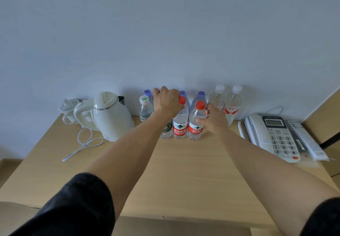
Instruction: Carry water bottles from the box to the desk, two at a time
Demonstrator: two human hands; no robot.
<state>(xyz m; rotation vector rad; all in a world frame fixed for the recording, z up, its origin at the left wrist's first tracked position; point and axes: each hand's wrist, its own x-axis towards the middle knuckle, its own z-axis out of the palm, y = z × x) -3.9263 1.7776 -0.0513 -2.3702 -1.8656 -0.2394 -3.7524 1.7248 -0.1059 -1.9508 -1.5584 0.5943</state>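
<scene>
Several water bottles stand at the back of the wooden desk [184, 171]. My left hand [167, 100] is curled over the top of a green-labelled bottle [166, 130], hiding its cap. Just to its right stands a red-capped, red-labelled bottle [180, 123]. My right hand [213, 118] grips a second red-capped bottle [195, 125] at its shoulder, thumb on the front and fingers behind. All three bottles are upright on the desk. A cardboard box edge [184, 224] shows at the bottom of the view.
A white kettle [110, 116] with its cord and a lidded cup [69, 107] sit on the left. Purple-capped bottles [201, 95], two white-capped bottles [226, 103] and a small bottle [145, 107] line the wall. A phone [274, 136] and remote [305, 140] lie on the right.
</scene>
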